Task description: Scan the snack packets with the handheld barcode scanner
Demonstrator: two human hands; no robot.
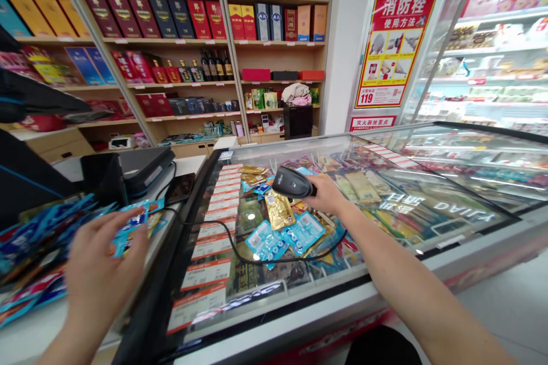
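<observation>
My right hand (327,194) is closed round the handle of a black barcode scanner (292,183), held above the glass lid of a chest freezer (449,205). The scanner's black cable (240,254) loops across the glass toward the counter. Under the scanner lie several small snack packets, blue ones (285,236) and a gold one (278,210). My left hand (100,271) reaches over a heap of blue and red packets (38,245) on the counter at left, fingers on a blue packet (131,228); the hand is blurred by motion.
A black till and screen (128,174) stand on the counter at left. Price labels (216,222) line the freezer's left edge. Wooden shelves of boxed bottles (171,17) fill the back wall. A red fire poster (396,45) and an open chiller (483,57) stand at right.
</observation>
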